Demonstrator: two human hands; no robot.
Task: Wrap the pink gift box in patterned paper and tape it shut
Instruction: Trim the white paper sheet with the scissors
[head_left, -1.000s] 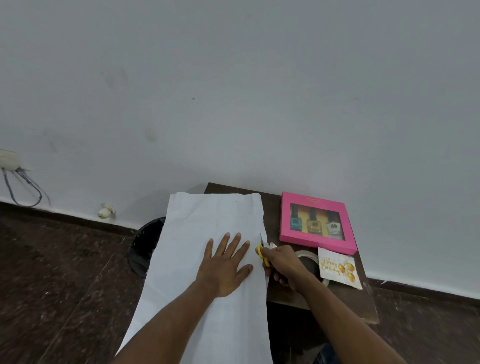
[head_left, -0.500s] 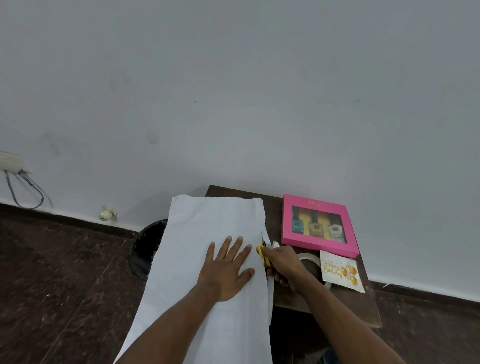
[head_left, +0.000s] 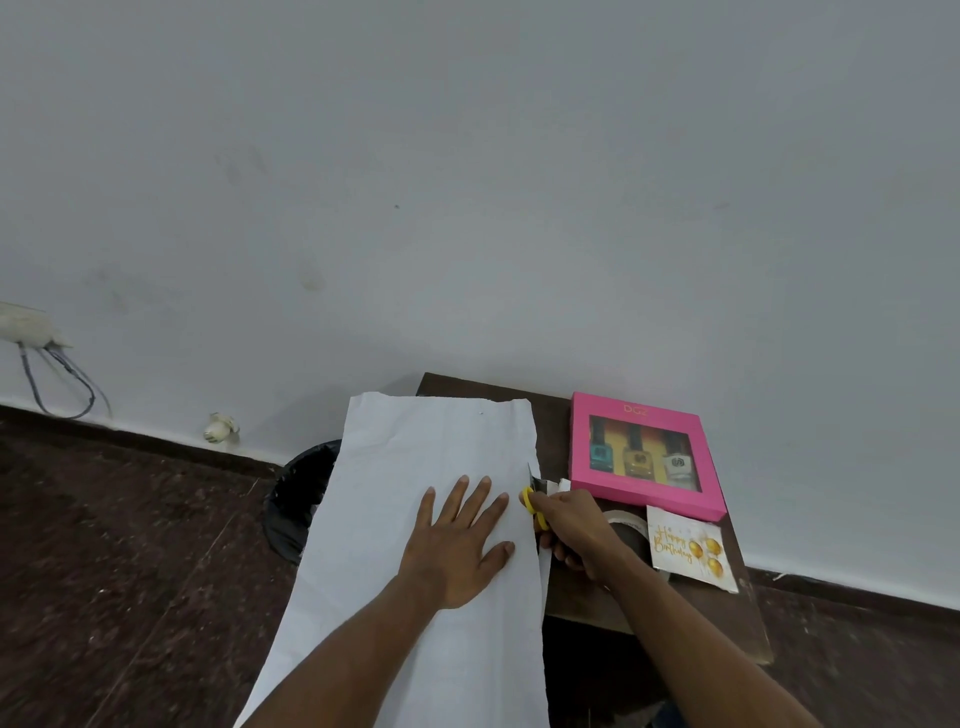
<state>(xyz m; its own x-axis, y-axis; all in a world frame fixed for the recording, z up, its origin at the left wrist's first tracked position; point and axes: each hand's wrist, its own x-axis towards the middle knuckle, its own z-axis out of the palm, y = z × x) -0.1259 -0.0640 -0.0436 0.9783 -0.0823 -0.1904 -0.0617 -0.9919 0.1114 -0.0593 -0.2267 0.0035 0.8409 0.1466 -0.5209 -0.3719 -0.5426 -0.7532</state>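
Table (head_left: 582, 597) against grey wall; left hand (head_left: 457, 545) flat on paper (head_left: 431, 457), right hand (head_left: 576, 525) gripping scissors (head_left: 532, 499).

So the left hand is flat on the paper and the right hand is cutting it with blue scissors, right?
Not quite: the scissors have yellow handles, not blue, as the head view shows. The left hand is flat on the paper, and the right hand cuts.
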